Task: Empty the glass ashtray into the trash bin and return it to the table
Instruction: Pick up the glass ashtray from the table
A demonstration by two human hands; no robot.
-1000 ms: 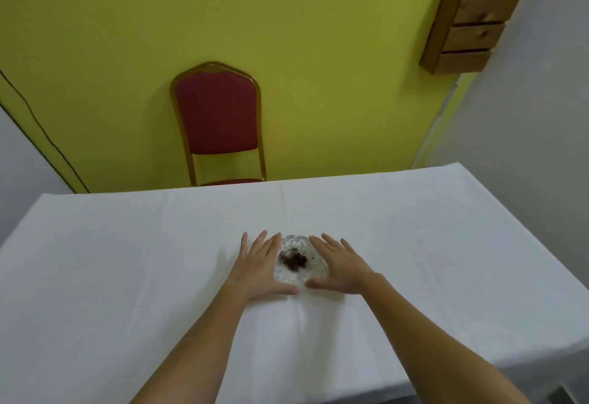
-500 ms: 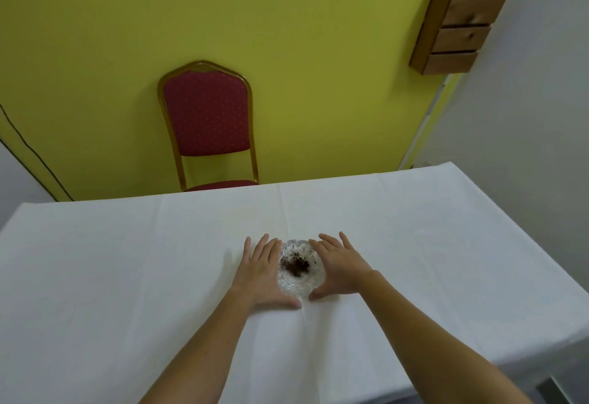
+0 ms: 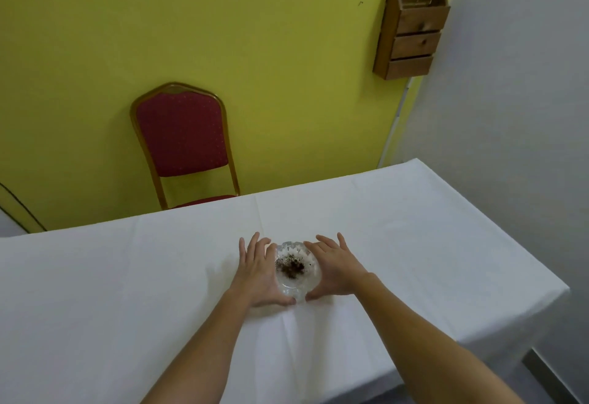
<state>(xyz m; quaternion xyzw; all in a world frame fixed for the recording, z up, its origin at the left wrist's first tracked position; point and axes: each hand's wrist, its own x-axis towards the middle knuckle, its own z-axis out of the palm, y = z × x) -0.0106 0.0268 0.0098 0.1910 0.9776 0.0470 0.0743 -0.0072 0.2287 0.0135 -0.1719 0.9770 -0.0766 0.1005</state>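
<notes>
A clear cut-glass ashtray point(image 3: 296, 285) with dark ash in its bowl sits near the middle of the table point(image 3: 127, 292), which has a white cloth over it. My left hand point(image 3: 258, 273) presses against the ashtray's left side, thumb curled under its near edge. On the opposite side my right hand point(image 3: 334, 271) cups it the same way. Both hands' fingers stretch forward along the glass. The ashtray looks raised slightly off the cloth, but I cannot tell for sure. No trash bin is in view.
A red padded chair point(image 3: 183, 136) with a gold frame stands behind the table against the yellow wall. A wooden wall box point(image 3: 411, 26) hangs at the upper right. The table's right edge point(image 3: 510, 244) runs near a grey wall.
Both hands have closed in from flat on the cloth to clasp the ashtray's sides. The view has shifted a little to the right.
</notes>
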